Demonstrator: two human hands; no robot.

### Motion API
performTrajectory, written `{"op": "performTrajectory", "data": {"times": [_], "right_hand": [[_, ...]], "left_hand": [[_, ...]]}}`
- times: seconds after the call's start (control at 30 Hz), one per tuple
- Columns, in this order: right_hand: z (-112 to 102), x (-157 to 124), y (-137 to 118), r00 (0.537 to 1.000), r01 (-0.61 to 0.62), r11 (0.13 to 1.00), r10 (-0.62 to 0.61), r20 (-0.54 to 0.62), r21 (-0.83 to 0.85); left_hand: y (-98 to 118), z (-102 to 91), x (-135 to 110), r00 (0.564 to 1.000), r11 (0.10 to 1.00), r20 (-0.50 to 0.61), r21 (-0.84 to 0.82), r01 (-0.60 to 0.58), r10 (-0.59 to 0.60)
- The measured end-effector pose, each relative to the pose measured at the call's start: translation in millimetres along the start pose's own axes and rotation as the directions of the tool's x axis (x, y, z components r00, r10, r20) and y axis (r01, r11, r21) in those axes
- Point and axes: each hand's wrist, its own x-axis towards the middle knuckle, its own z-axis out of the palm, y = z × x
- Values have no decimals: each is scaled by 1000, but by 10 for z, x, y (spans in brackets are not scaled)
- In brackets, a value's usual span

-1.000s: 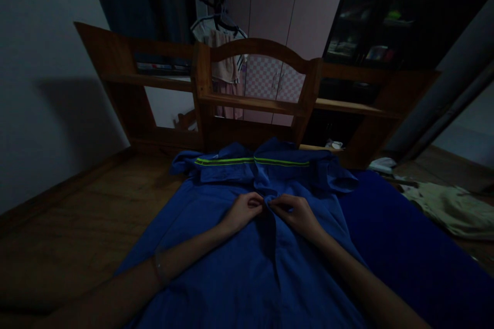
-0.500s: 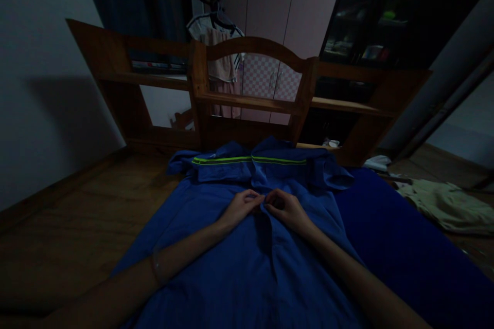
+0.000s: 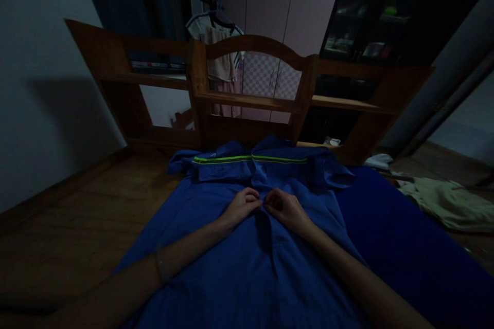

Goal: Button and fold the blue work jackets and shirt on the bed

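A blue shirt with a bright green stripe across its upper part lies spread flat on a wooden surface. My left hand and my right hand meet at the shirt's front opening, just below the collar. Both pinch the fabric edges with fingers curled, fingertips almost touching. A thin bracelet shows on my left wrist.
A wooden headboard with shelves stands right behind the shirt. A darker blue cloth lies to the right, and a pale green garment beyond it. Clothes hang on a hanger before pink wardrobe doors.
My hands stay pinched at the shirt's front, shifting only slightly. The view has drifted a little.
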Motion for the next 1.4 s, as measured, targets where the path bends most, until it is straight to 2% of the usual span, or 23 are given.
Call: {"op": "performTrajectory", "data": {"times": [0.37, 0.73, 1.07, 1.23, 1.4], "right_hand": [[-33, -34, -81, 1000, -7, 1000, 7, 12, -19], [-30, -31, -78, 999, 40, 986, -36, 26, -159], [-86, -13, -36, 994, -81, 994, 75, 75, 74], [-82, -19, -56, 995, -66, 996, 60, 77, 65], [-76, -43, -105, 999, -6, 1000, 7, 50, -15]], "left_hand": [[-19, -32, -1, 998, 999, 34, -2, -48, 48], [-12, 6, -42, 993, 993, 41, 43, -109, 107], [16, -4, -64, 976, 939, 56, 268, -217, 210], [32, 3, -84, 971, 910, 34, 341, -234, 237], [77, -1, -94, 963, 869, 51, 421, -260, 263]]}}
